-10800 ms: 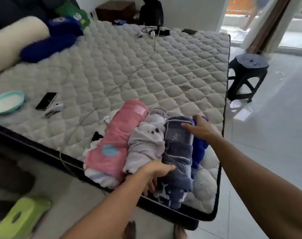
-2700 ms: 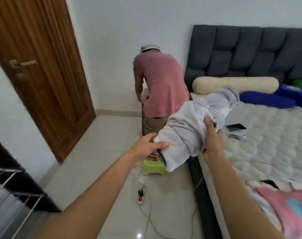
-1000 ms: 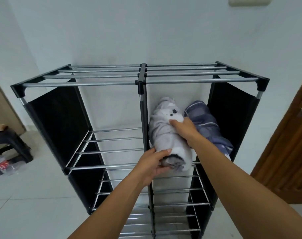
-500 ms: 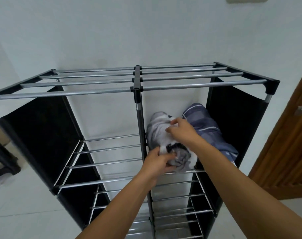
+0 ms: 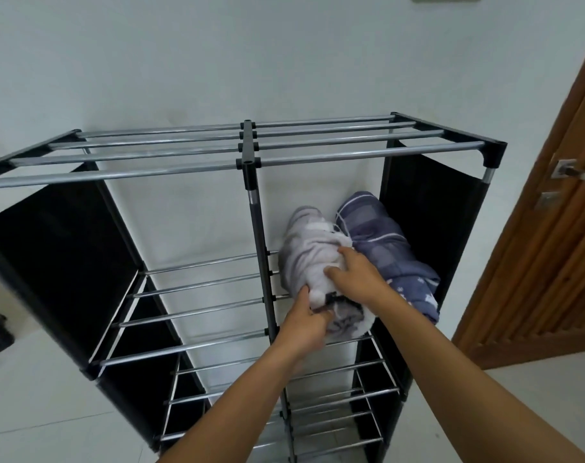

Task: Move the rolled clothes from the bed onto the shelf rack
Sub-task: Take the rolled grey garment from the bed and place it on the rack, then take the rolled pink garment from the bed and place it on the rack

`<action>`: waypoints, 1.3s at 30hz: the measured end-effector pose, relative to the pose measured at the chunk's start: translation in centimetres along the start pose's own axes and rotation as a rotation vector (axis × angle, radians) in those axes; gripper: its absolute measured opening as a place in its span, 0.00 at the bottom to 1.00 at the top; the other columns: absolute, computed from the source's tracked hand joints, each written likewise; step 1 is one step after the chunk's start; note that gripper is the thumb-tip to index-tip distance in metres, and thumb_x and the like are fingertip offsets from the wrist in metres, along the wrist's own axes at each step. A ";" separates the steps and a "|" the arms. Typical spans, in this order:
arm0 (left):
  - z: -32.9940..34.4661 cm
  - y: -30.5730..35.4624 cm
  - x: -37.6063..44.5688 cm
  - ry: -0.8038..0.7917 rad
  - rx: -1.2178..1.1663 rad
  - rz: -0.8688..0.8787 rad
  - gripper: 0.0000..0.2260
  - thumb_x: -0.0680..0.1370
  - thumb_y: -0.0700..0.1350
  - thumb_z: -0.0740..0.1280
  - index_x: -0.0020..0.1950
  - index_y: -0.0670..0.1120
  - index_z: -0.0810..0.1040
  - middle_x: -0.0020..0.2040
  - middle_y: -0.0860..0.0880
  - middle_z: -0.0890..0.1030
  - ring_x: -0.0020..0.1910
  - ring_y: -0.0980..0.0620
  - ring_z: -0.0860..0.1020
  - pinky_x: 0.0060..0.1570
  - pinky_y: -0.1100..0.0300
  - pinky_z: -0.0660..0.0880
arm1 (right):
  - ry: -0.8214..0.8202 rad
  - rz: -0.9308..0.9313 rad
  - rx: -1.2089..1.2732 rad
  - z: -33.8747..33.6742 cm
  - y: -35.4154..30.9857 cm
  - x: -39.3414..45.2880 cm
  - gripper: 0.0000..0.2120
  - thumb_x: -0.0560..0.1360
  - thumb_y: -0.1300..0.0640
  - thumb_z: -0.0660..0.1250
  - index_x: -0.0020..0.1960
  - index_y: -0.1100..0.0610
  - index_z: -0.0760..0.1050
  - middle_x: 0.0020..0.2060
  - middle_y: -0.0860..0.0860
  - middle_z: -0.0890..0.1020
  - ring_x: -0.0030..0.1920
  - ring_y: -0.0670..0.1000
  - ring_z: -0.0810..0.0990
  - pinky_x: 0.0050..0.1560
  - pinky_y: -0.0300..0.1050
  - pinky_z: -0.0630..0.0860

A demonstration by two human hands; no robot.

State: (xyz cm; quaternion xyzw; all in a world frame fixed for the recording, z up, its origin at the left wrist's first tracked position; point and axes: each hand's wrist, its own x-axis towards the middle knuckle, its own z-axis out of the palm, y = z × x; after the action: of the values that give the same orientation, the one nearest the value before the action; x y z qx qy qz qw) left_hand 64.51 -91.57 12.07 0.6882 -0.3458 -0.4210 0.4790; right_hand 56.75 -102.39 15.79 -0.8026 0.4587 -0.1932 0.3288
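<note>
Left hand (image 5: 305, 324) reaches from below, fingers curled round near end of grey rolled garment (image 5: 309, 262). Right hand (image 5: 352, 277) lies on top, fingers pressing it. Two rolls on shelf rack (image 5: 197, 162) right compartment: grey one touching blue plaid roll (image 5: 384, 242).

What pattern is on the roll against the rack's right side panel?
Blue-purple roll with pale stripes, small white marks near its front; head view.

Both hands on the grey roll (image 5: 309, 259) on the shelf rack (image 5: 197, 168).
The left hand (image 5: 306, 329) grips its near end, the right hand (image 5: 354, 279) rests on top; a blue roll (image 5: 388, 242) lies touching beside it.
</note>
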 end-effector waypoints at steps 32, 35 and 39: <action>22.3 -9.7 -24.0 -1.207 1.073 0.955 0.17 0.78 0.53 0.62 0.64 0.48 0.74 0.59 0.47 0.80 0.58 0.45 0.78 0.55 0.56 0.75 | 1.202 1.092 0.429 -0.2 11.4 -59.5 0.12 0.75 0.58 0.69 0.56 0.62 0.76 0.46 0.56 0.81 0.40 0.52 0.82 0.41 0.46 0.78; 24.5 -12.3 -32.6 -1.505 1.061 0.972 0.14 0.76 0.52 0.65 0.57 0.44 0.76 0.54 0.42 0.81 0.55 0.41 0.78 0.51 0.54 0.75 | 1.301 1.299 0.556 6.4 7.2 -67.9 0.12 0.76 0.59 0.69 0.57 0.60 0.74 0.44 0.55 0.79 0.37 0.49 0.80 0.36 0.39 0.73; 26.0 -15.0 -44.1 -1.793 1.062 1.092 0.16 0.75 0.53 0.67 0.59 0.46 0.78 0.53 0.44 0.83 0.55 0.44 0.79 0.54 0.56 0.75 | 1.605 1.432 0.596 11.4 2.1 -77.3 0.13 0.76 0.61 0.67 0.59 0.63 0.74 0.44 0.57 0.80 0.39 0.53 0.80 0.38 0.42 0.72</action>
State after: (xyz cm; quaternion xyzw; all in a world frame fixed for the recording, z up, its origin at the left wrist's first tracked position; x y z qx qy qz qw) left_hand 23.95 -57.85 3.92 0.0200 -0.9403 -0.2966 -0.1656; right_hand 23.46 -32.40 5.60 0.1152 0.8301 -0.5240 0.1518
